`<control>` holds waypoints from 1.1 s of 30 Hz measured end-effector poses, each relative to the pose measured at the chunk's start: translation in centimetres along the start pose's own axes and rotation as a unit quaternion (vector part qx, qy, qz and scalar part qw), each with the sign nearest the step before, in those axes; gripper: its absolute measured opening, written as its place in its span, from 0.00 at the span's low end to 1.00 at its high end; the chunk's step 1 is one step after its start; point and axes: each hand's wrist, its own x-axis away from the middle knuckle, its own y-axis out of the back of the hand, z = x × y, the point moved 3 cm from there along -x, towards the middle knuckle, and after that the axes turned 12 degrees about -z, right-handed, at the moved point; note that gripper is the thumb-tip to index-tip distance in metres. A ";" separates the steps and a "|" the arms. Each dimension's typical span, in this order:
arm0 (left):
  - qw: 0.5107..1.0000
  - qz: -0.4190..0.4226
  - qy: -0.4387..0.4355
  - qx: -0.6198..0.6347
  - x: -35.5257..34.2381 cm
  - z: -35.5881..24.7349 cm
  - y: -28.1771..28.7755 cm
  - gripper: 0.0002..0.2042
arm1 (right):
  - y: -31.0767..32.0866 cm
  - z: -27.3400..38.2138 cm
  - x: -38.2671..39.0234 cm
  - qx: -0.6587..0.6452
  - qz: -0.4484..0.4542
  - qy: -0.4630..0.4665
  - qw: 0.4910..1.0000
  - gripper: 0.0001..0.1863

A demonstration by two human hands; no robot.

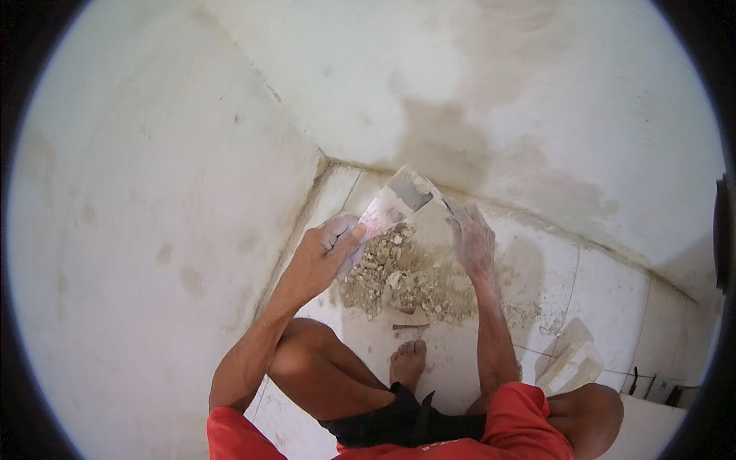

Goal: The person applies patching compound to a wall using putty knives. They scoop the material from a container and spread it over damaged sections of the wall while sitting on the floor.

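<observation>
My left hand [330,253] grips a wide, flat scraper [391,203] coated with pale residue, its blade tilted up and to the right with a grey patch near the edge. My right hand [471,238], whitened with dust, has its fingers closed on a thin second blade [435,195], seen nearly edge-on, which meets the scraper's far corner; its handle is hidden. Below both hands, a heap of crumbled plaster rubble [395,276] lies on white, dusty floor tiles. A small broken piece with reddish edges [406,318] lies just beyond my bare foot [406,360].
Stained white walls [153,192] meet at a corner [326,161] ahead, with a dirty seam along the floor. A pale block [571,364] lies beside my right knee. Small dark tools [671,395], too small to make out, are at the lower right. A dark edge [719,234] stands at the far right.
</observation>
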 end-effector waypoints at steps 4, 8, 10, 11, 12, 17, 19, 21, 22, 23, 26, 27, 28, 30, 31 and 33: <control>0.976 -0.084 -0.127 -0.155 -0.5 0.9 0.6 0.12 | 1.8 1.0 1.5 -0.390 0.171 -0.417 0.803 0.09; 0.871 -0.099 -0.255 -0.407 -0.1 1.9 1.3 0.18 | 3.5 3.7 1.8 -0.547 0.257 -0.445 0.661 0.09; 0.841 -0.106 -0.311 -0.429 -0.2 1.5 1.7 0.19 | 3.1 3.5 2.2 -0.581 0.290 -0.433 0.625 0.11; 0.806 -0.119 -0.359 -0.455 0.0 1.3 1.9 0.20 | 2.9 2.9 2.9 -0.579 0.284 -0.436 0.628 0.11; 0.806 -0.117 -0.368 -0.448 -0.2 1.4 1.9 0.20 | 3.0 1.8 3.5 -0.610 0.269 -0.409 0.623 0.11; 0.790 -0.133 -0.319 -0.507 -0.5 3.7 1.9 0.23 | 5.5 -3.5 4.0 -0.784 0.158 -0.416 0.432 0.15; 0.812 -0.127 -0.279 -0.496 0.1 3.2 2.5 0.22 | 8.3 -5.1 1.9 -0.728 -0.045 -0.411 0.547 0.16; 0.824 -0.127 -0.276 -0.478 1.1 3.0 3.4 0.22 | 11.5 -4.0 -0.3 -0.634 -0.159 -0.388 0.650 0.15; 0.847 -0.123 -0.258 -0.449 1.2 2.8 3.4 0.20 | 13.6 -4.0 -1.1 -0.521 -0.258 -0.368 0.726 0.14; 0.867 -0.118 -0.239 -0.420 1.0 2.3 3.3 0.19 | 15.8 -4.7 -2.2 -0.382 -0.251 -0.324 0.828 0.17; 0.935 -0.080 -0.170 -0.299 1.0 1.0 1.9 0.13 | 20.7 -4.7 -7.1 0.177 -0.358 0.003 0.917 0.24; 0.936 -0.074 -0.177 -0.296 1.0 0.9 1.6 0.13 | 21.3 -5.5 -7.7 0.187 -0.361 0.001 0.914 0.24; 0.932 -0.048 -0.191 -0.305 1.0 0.7 1.3 0.14 | 21.6 -6.6 -8.2 0.197 -0.359 -0.031 0.912 0.27; 0.927 -0.019 -0.208 -0.313 1.0 0.2 0.9 0.15 | 21.9 -8.7 -9.8 0.211 -0.359 -0.064 0.907 0.31; 0.938 -0.011 -0.194 -0.286 1.2 0.2 0.6 0.15 | 22.1 -9.5 -10.6 0.246 -0.373 -0.050 0.893 0.31; 0.949 0.003 -0.183 -0.258 1.1 0.3 0.0 0.15 | 21.9 -11.6 -11.9 0.286 -0.385 -0.039 0.877 0.32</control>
